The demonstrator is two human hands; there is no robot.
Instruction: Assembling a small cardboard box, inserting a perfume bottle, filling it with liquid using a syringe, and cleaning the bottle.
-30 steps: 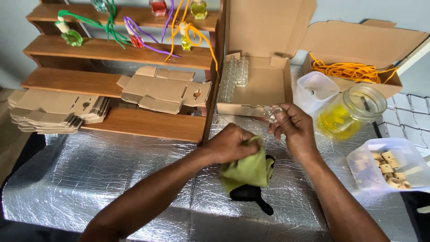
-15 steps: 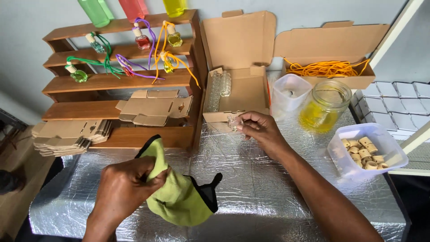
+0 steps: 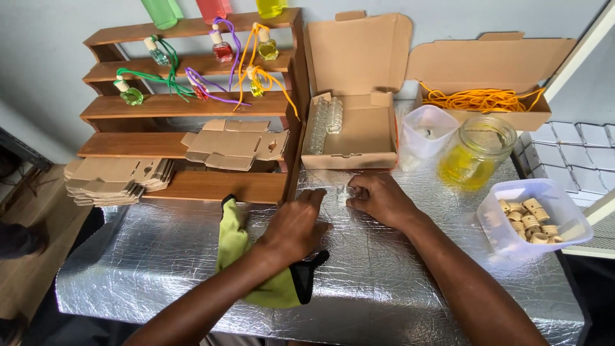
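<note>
A small clear glass bottle (image 3: 344,192) stands on the silver foil-covered bench (image 3: 160,269), just near of the open cardboard box (image 3: 349,131). The right hand (image 3: 382,200) pinches it with its fingers (image 3: 356,193); the left hand (image 3: 296,224) lies beside it with fingers loose, holding nothing, its wrist over a yellow-green cloth (image 3: 234,247). The bottle looks light, hard, slippery and breakable, best taken by its sides. A glass jar of yellow liquid (image 3: 475,154) and a white tub of wooden caps (image 3: 535,218) stand to the right, well apart.
</note>
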